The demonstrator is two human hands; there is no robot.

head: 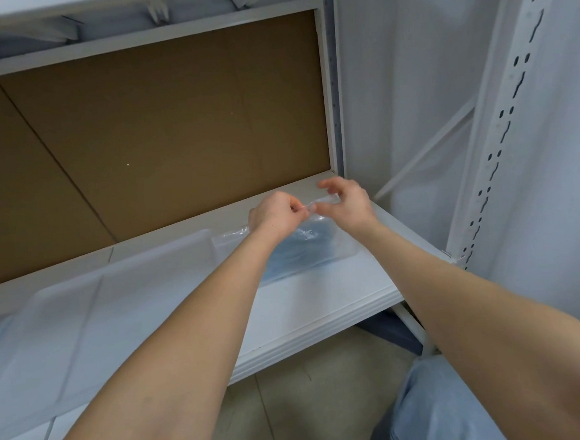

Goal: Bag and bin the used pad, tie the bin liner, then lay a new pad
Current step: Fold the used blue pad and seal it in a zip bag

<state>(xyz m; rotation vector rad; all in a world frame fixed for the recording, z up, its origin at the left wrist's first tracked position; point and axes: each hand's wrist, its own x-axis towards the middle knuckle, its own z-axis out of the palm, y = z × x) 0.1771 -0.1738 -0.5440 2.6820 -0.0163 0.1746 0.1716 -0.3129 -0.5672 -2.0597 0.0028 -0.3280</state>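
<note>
Both hands meet just right of the frame's centre. The left hand [274,215] and the right hand [351,201] are almost touching, and each pinches the top edge of a clear plastic bag [331,247] between thumb and curled fingers. One finger of the right hand is lifted clear of the grip. The bag lies flat on the white metal shelf [321,296], with a crumpled blue used pad [294,257] visible through its film.

The bag's body runs from the hands down the frame, towards the shelf's front lip. Its mouth runs left to right between the two grips, at the far side by the brown cardboard back panel [172,125]. Neither hand is clearly nearer, since both hold the same edge, the left at its left end and the right at its right end. This looks like the closing of the bag's mouth. To lift the bag, the hands would likely have to draw that edge up and back towards the person.

At lower left a pale, translucent white sheet with rounded corners [83,320] lies on the same shelf, just beside the bag. It cannot be told whether this is a pad or a tray. No bin is in view.
</note>
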